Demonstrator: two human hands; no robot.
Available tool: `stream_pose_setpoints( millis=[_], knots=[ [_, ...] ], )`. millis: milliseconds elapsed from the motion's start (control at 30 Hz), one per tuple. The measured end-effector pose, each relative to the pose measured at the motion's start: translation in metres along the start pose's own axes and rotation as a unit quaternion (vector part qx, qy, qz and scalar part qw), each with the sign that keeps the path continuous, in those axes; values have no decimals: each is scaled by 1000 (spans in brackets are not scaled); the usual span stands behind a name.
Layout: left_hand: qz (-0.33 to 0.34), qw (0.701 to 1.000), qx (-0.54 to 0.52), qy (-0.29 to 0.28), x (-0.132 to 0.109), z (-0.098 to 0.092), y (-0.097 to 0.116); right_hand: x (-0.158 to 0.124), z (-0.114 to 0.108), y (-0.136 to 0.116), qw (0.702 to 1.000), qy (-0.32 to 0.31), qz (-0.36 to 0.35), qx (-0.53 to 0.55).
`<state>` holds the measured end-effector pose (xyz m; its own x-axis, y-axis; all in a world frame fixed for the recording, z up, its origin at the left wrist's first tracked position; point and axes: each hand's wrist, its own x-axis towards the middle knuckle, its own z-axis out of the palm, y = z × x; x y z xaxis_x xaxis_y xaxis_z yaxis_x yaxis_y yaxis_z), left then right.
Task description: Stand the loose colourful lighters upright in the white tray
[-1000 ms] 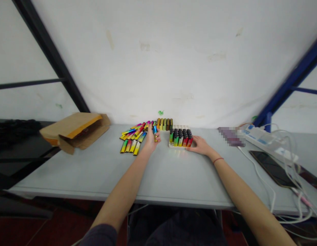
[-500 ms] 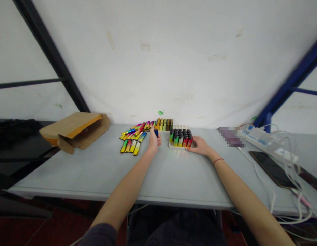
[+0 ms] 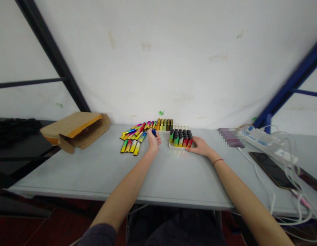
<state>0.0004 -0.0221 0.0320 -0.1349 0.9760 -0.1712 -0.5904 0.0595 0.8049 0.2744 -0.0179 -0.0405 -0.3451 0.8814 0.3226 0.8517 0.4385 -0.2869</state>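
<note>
Across the grey table, left fingers clamp a blue lighter; right fingers lie spread beside a lighter tray.

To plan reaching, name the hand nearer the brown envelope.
Left: the left hand is right of the envelope, past the loose lighters; the right hand is farther right, past the tray.

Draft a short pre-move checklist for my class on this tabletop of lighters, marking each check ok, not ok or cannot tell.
Left hand grips the slim blue lighter: ok.
Flat-lying rainbow-gradient metallic lighters sit left of that hand: ok.
Row of upright yellow-and-orange lighters stands upright: ok.
Every slot of the white tray holds a black-capped lighter: cannot tell.
Right hand touches the tray's edge: cannot tell.
</note>
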Motion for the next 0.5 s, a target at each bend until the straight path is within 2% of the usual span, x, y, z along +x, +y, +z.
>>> stream_pose_setpoints(
  millis=[167, 367, 500],
  knots=[
    [-23, 1000, 10, 3, 0, 0, 1, 0, 1, 1, 1000, 0, -4, -3],
    [-7, 1000, 14, 14, 3, -3, 3, 0, 1, 2, 1000, 2, -4, -4],
    [-17, 998, 61, -11, 9, -6, -1, 0, 1, 2, 1000, 3, -8, -2]
  ],
)
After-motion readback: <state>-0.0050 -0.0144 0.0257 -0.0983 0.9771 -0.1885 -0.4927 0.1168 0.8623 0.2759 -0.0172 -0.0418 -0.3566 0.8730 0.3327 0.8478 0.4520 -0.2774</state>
